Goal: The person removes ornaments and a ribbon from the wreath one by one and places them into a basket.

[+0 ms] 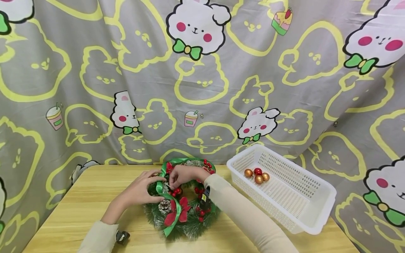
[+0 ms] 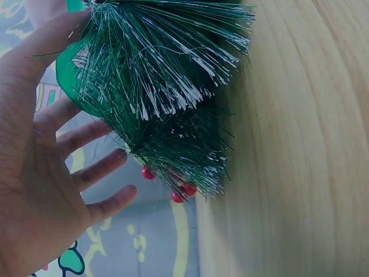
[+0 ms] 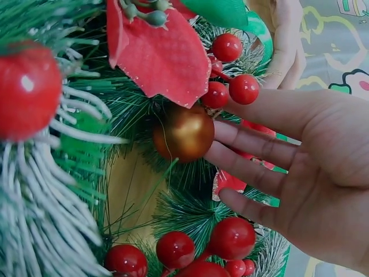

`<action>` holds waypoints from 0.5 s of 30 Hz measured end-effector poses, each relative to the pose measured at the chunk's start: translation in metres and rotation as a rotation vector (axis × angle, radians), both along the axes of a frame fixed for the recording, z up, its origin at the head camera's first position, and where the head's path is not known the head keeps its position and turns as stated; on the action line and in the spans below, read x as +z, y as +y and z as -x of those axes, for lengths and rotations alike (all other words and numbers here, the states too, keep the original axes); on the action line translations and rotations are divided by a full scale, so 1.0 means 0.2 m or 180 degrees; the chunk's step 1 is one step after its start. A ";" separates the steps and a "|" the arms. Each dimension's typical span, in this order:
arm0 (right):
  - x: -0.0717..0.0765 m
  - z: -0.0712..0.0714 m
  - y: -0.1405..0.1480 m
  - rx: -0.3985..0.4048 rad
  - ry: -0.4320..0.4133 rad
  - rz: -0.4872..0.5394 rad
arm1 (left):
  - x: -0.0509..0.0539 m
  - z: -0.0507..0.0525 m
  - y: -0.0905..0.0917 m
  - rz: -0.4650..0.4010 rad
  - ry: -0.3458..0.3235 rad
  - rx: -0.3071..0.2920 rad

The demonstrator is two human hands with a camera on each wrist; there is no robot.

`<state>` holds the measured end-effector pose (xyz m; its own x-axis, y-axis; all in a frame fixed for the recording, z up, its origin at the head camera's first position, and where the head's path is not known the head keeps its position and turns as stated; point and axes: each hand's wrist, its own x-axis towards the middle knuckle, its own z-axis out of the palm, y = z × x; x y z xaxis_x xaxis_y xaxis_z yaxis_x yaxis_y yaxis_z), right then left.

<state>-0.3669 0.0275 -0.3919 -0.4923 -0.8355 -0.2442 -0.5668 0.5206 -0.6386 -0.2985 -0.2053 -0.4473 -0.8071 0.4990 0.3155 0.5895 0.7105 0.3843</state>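
A green wreath (image 1: 197,226) lies on the table, dressed with red flowers (image 1: 183,208), red berries (image 3: 243,89), a pinecone (image 1: 165,206) and a green ribbon (image 1: 171,229). My left hand (image 1: 137,189) rests at the wreath's left side, fingers straight and spread in the left wrist view, the thumb lying by the frosted needles (image 2: 167,75). Over the wreath's upper left, my right hand (image 1: 186,175) holds a gold ball (image 3: 184,134) at the inner edge with its fingertips. Berries hide the end of the upper finger or thumb, so the exact grip is partly concealed.
To the right stands a white perforated basket (image 1: 281,216). Inside it, gold balls (image 1: 258,179) and a red ball (image 1: 257,171) sit together toward the far left end. A patterned grey curtain (image 1: 202,116) hangs behind the wooden table (image 1: 85,196).
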 end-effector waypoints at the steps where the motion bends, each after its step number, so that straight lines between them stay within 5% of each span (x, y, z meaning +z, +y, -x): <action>1: 0.00 0.00 0.00 -0.0018 0.0020 0.0008 | 0.00 0.00 0.00 0.0004 -0.0002 -0.0003; 15: 0.02 -0.01 0.01 -0.0295 0.0174 0.0275 | 0.00 0.00 0.00 -0.0047 0.0016 -0.0033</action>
